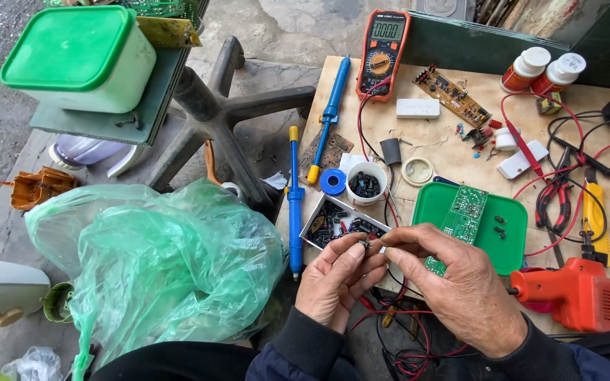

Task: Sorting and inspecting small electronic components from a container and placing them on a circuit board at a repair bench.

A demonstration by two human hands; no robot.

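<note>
Dark and metallic, a tiny component (366, 243) sits pinched between the fingertips of both hands, at the near edge of the wooden table (446, 144). Left hand (335, 281): thumb and forefinger closed on the part from the left. Right hand (453, 281): fingers curled, thumb and forefinger closed on the same part from the right. Red wires (407, 331) run beneath both wrists.

Just beyond the fingertips lies a small rectangular cardboard tray (340, 222) filled with dark components. Right of it, a green plastic lid (506, 229), smooth and round-cornered, carries a green circuit board (460, 222), partly hidden behind the right hand. An orange plastic power tool (577, 293) rests beside the right wrist. Crumpled translucent green plastic bags (164, 261) lie left of the hands.

Further out: a blue desoldering pump (295, 201), a white cup (366, 182) of dark parts, a blue solder reel (332, 181), red-handled pliers (552, 197).

At the far edge: an orange-cased multimeter (383, 53), a blue soldering iron (331, 113), a brown circuit board (452, 95), two orange-labelled bottles (545, 70) with white caps. Far left, a white tub with green lid (82, 56)
</note>
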